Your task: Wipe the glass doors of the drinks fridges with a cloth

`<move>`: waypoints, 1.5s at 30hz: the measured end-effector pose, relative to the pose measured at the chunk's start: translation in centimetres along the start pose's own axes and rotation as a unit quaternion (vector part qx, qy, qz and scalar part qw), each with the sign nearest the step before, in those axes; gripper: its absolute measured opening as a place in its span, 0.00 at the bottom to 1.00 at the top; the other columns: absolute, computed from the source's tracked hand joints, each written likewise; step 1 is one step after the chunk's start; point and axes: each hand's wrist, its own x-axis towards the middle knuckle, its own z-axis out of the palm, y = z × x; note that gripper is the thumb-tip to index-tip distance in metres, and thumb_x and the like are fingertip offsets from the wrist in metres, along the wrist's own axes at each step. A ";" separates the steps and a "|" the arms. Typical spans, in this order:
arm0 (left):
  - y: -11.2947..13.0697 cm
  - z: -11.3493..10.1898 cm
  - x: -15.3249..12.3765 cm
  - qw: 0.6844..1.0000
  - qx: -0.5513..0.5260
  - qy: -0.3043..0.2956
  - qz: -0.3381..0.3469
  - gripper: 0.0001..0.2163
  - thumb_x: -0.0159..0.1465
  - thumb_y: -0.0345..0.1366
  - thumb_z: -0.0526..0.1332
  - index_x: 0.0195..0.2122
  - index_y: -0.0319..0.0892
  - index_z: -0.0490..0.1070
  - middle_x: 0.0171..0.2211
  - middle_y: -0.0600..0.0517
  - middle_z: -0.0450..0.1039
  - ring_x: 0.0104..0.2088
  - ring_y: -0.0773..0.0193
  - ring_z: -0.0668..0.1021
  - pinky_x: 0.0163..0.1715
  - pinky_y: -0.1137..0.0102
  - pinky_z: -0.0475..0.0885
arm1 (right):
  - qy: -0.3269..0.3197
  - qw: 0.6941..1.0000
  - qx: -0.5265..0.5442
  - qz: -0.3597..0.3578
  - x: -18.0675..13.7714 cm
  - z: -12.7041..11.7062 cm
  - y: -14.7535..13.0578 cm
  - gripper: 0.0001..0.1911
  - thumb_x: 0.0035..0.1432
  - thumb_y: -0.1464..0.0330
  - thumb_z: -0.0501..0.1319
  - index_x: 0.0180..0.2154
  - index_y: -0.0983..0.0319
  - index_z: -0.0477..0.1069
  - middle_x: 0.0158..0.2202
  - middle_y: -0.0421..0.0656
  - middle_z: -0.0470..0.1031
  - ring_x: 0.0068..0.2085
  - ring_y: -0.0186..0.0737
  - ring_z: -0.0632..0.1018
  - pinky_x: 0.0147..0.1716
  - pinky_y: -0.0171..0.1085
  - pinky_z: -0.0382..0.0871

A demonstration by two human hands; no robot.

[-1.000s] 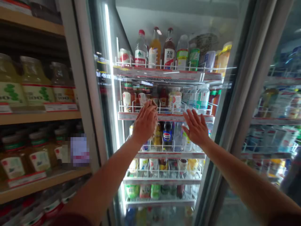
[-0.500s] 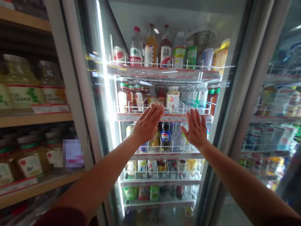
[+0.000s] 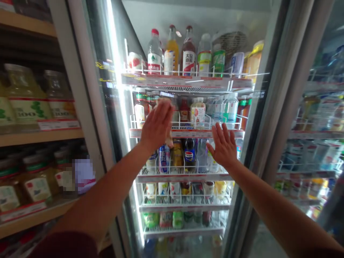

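Note:
I face an open drinks cooler. My left hand is raised in front of the second wire shelf, fingers stretched upward and slightly blurred, over the brown tea bottles at the shelf's left end. I cannot see anything held in it. My right hand is open with fingers spread, level with the third shelf, just right of a Pepsi bottle and in front of clear bottles. A blue can stands below my left hand.
The top shelf holds tall bottles and cans. Lower shelves carry small cups and bottles. The open glass door's frame stands on the right, with a second cooler behind it. Wooden shelves with jars fill the left.
My left hand has shifted left and upward along the second shelf, from the middle bottles to the left-end ones. My right hand has barely moved.

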 end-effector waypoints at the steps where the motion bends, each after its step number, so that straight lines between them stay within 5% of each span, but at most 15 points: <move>1: -0.6 -0.1 0.3 0.998 0.008 0.030 -0.055 0.31 0.71 0.32 0.51 0.73 0.39 0.43 0.74 0.47 0.42 0.74 0.51 0.46 0.74 0.51 0.48 | -0.002 1.000 0.002 0.000 0.0 0.0 0.0 0.41 0.70 0.56 0.52 0.73 0.55 0.30 0.74 0.45 0.48 0.73 0.54 0.52 0.71 0.59 0.48; 4: 0.0 0.3 -0.3 0.998 -0.002 0.037 -0.041 0.30 0.71 0.31 0.50 0.73 0.38 0.43 0.74 0.46 0.44 0.74 0.54 0.46 0.74 0.53 0.48 | -0.008 1.000 0.015 0.002 -0.1 0.1 0.1 0.41 0.70 0.57 0.52 0.73 0.55 0.30 0.74 0.45 0.47 0.73 0.54 0.51 0.71 0.59 0.47; 7: 2.5 1.1 -2.0 0.983 -0.036 -0.046 0.176 0.31 0.69 0.25 0.48 0.73 0.43 0.43 0.72 0.52 0.51 0.73 0.66 0.48 0.74 0.63 0.50 | -0.006 1.000 0.017 0.005 -0.1 0.1 0.0 0.41 0.70 0.56 0.53 0.73 0.55 0.30 0.74 0.44 0.46 0.73 0.54 0.51 0.71 0.59 0.48; 9: 3.0 1.2 -2.1 0.964 -0.045 -0.088 0.248 0.32 0.68 0.24 0.48 0.73 0.47 0.43 0.72 0.56 0.53 0.72 0.69 0.49 0.74 0.65 0.50 | -0.003 1.000 0.012 0.002 -0.1 0.0 0.0 0.41 0.70 0.56 0.53 0.73 0.54 0.30 0.74 0.44 0.46 0.73 0.53 0.51 0.71 0.59 0.49; 15: -0.4 -0.4 1.7 0.998 0.000 0.027 -0.058 0.33 0.70 0.32 0.51 0.74 0.40 0.38 0.74 0.47 0.38 0.73 0.53 0.38 0.75 0.52 0.44 | 0.006 1.000 -0.004 -0.006 0.0 -0.2 -0.1 0.41 0.70 0.57 0.53 0.73 0.56 0.30 0.74 0.45 0.48 0.73 0.53 0.52 0.71 0.58 0.49; 17: 0.5 0.0 1.1 0.999 -0.008 0.018 -0.027 0.33 0.70 0.32 0.52 0.74 0.39 0.38 0.74 0.46 0.39 0.73 0.53 0.40 0.75 0.53 0.46 | 0.003 1.000 -0.003 -0.003 0.0 -0.1 -0.1 0.42 0.70 0.57 0.53 0.73 0.56 0.30 0.74 0.45 0.47 0.73 0.53 0.52 0.71 0.57 0.48; 22: 3.6 1.1 -1.7 0.971 -0.026 -0.070 0.226 0.33 0.67 0.25 0.51 0.73 0.44 0.45 0.72 0.53 0.51 0.73 0.63 0.46 0.74 0.61 0.49 | -0.004 1.000 0.000 0.002 0.0 -0.1 -0.1 0.42 0.70 0.57 0.53 0.73 0.54 0.28 0.74 0.44 0.46 0.73 0.52 0.51 0.72 0.57 0.47; 24: 2.4 0.6 -0.5 0.982 0.002 -0.061 0.178 0.30 0.69 0.27 0.49 0.72 0.45 0.48 0.72 0.56 0.51 0.73 0.63 0.43 0.75 0.59 0.44 | 0.001 1.000 -0.006 -0.002 0.0 -0.1 -0.1 0.43 0.70 0.57 0.54 0.73 0.55 0.29 0.74 0.44 0.47 0.73 0.51 0.51 0.72 0.56 0.47; 27: 0.0 -0.5 2.1 0.999 0.034 -0.010 0.000 0.27 0.72 0.31 0.46 0.72 0.40 0.46 0.73 0.53 0.46 0.73 0.61 0.39 0.75 0.58 0.43 | 0.014 1.000 -0.010 -0.011 0.0 -0.1 -0.1 0.43 0.70 0.57 0.54 0.73 0.56 0.30 0.74 0.45 0.49 0.73 0.52 0.52 0.72 0.56 0.47; 29: 0.1 -0.4 2.0 0.999 0.030 0.002 -0.033 0.28 0.72 0.32 0.46 0.73 0.36 0.44 0.73 0.49 0.44 0.73 0.60 0.39 0.75 0.58 0.45 | 0.016 1.000 -0.003 -0.010 0.0 -0.1 -0.1 0.42 0.70 0.57 0.54 0.73 0.56 0.30 0.74 0.45 0.49 0.73 0.51 0.52 0.71 0.55 0.47; 31: 1.8 0.5 0.1 0.999 0.013 -0.013 0.045 0.29 0.71 0.28 0.47 0.73 0.35 0.43 0.73 0.47 0.46 0.73 0.60 0.40 0.74 0.60 0.47 | 0.013 1.000 0.001 -0.005 0.0 0.0 -0.1 0.41 0.71 0.59 0.53 0.73 0.55 0.30 0.74 0.44 0.48 0.73 0.50 0.51 0.72 0.55 0.46; 34: 4.6 1.8 -3.4 0.966 -0.010 -0.058 0.250 0.32 0.67 0.23 0.49 0.73 0.36 0.43 0.73 0.49 0.48 0.73 0.62 0.43 0.74 0.64 0.48 | 0.010 1.000 -0.008 -0.003 -0.1 0.1 0.0 0.39 0.72 0.61 0.51 0.73 0.55 0.30 0.74 0.44 0.47 0.74 0.48 0.50 0.72 0.53 0.44; 36: 4.5 1.6 -3.7 0.954 0.003 -0.078 0.291 0.32 0.68 0.24 0.50 0.73 0.38 0.44 0.73 0.51 0.49 0.73 0.62 0.44 0.74 0.62 0.47 | 0.010 1.000 -0.017 -0.005 -0.1 0.2 0.0 0.38 0.72 0.62 0.51 0.73 0.56 0.31 0.74 0.44 0.47 0.74 0.47 0.49 0.72 0.52 0.43; 42: -1.1 -1.0 1.9 0.997 0.077 -0.008 -0.009 0.28 0.73 0.29 0.48 0.72 0.29 0.41 0.73 0.38 0.47 0.73 0.48 0.47 0.70 0.48 0.53 | 0.021 0.999 -0.036 -0.014 -0.1 0.1 0.0 0.37 0.72 0.63 0.51 0.73 0.58 0.32 0.74 0.44 0.48 0.74 0.45 0.48 0.72 0.51 0.44; 45: 0.5 0.0 0.2 0.996 0.076 -0.002 0.055 0.27 0.72 0.26 0.48 0.71 0.29 0.44 0.71 0.39 0.52 0.74 0.52 0.46 0.70 0.54 0.56 | 0.022 0.999 -0.033 -0.013 -0.1 0.1 0.0 0.38 0.72 0.63 0.51 0.73 0.57 0.31 0.74 0.43 0.48 0.74 0.46 0.48 0.72 0.51 0.44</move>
